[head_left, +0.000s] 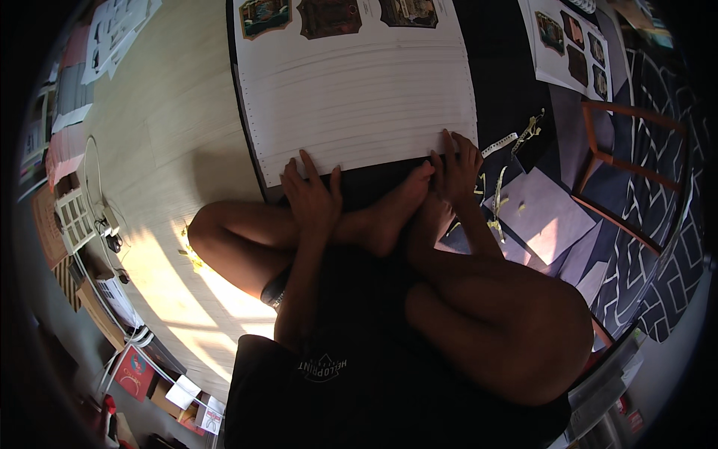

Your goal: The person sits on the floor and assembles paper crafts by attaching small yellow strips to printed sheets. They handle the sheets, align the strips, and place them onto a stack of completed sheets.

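Observation:
A large white sheet [359,112] lies flat in front of me. Fine lines run across it, small dots follow both side edges, and several dark, ornately shaped printed pictures [329,16] sit at its far end. Under the sheet is a black board [508,97] that shows past its edges. The fingertips of my left hand [310,193], spread, rest at the sheet's near left corner. At the near right corner my right hand [456,168] lies with its fingers apart, above my foot. Neither hand holds anything that I can see.
Right of the sheet lie a narrow white strip [499,144], yellowish scraps [529,131] and grey-purple sheets [542,213]. Farther right stand a brown wooden frame [636,168] and a dark patterned cloth [669,292]. More printed sheets [550,63] lie far right. Cables [93,176] and boxes line the left.

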### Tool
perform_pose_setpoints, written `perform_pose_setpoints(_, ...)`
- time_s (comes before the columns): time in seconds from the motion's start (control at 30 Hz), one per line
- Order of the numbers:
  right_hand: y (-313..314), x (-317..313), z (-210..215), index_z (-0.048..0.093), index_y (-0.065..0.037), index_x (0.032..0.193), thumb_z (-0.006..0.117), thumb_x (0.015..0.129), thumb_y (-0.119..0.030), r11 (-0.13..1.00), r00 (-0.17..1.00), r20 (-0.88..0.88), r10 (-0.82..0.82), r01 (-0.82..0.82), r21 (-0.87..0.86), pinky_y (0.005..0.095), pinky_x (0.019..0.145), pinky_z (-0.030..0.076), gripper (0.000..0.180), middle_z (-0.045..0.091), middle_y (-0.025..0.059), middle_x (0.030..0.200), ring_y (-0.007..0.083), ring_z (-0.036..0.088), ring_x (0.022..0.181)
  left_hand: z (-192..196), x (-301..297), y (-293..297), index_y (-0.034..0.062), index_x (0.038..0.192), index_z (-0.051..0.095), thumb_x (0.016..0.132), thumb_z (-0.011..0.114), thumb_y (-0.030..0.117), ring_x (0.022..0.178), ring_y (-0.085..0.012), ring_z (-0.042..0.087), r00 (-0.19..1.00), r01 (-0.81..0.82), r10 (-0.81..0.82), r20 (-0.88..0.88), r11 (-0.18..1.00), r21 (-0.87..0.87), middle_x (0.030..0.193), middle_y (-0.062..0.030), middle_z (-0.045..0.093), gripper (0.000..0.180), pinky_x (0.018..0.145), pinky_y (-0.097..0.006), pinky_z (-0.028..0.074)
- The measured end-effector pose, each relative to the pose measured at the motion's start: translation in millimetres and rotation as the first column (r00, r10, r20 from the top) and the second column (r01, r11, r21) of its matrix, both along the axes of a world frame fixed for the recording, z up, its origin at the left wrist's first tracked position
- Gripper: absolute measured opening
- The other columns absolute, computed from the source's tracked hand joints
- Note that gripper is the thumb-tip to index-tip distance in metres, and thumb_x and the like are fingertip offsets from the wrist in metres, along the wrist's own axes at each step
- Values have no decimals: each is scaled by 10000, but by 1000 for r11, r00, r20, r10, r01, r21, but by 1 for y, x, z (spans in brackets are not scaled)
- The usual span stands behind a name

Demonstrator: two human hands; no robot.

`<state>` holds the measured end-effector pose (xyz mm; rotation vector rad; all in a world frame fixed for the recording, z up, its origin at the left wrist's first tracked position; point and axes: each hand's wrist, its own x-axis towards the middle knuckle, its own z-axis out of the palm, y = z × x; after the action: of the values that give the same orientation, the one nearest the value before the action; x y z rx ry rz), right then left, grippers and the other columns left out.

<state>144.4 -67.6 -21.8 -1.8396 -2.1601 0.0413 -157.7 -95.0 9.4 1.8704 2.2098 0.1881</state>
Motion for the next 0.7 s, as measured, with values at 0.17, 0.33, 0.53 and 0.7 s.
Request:
perform_pose_setpoints(0.17, 3, -4, -4, 572, -87, 1396, 623, 947, -372, 998, 999, 39, -5, 8, -63, 538, 1060, 312, 535, 515, 168, 1342, 348, 464, 1269, -2, -3, -3, -65, 1506, 346, 1006, 531, 509, 1329, -531, 389, 999, -42, 39, -34, 996, -77, 1403, -382, 403, 784, 1154, -612, 283)
perform_pose_setpoints(0.33, 0, -1, 2, 562, -96, 1407, 622, 948, -389, 995, 998, 44, -50, 53, -86, 549, 1087, 294, 548, 499, 158, 1346, 340, 443, 1290, -8, 4, 5, -56, 1510, 348, 992, 539, 542, 1314, -532, 404, 999, -29, 27, -42, 999, -42, 1389, -385, 425, 814, 1146, -611, 289)
perform_pose_setpoints(0.53, 4, -9, 7, 565, -113, 1407, 612, 952, -413, 999, 999, 13, -32, 33, -41, 547, 1070, 304, 547, 506, 141, 1331, 342, 459, 1262, -11, -5, -1, -51, 1511, 352, 989, 538, 548, 1314, -522, 411, 999, -28, 28, -41, 1000, 11, 1398, -374, 428, 816, 1139, -611, 297)
perform_pose_setpoints(0.7, 7, -10, 11, 629, -181, 1367, 605, 940, -477, 999, 998, -32, -54, 54, 3, 557, 984, 369, 520, 585, 131, 1298, 376, 532, 1171, -12, -1, 1, -31, 1497, 396, 978, 571, 529, 1235, -493, 442, 993, -10, 17, -114, 998, 59, 1355, -358, 455, 783, 1085, -573, 347)
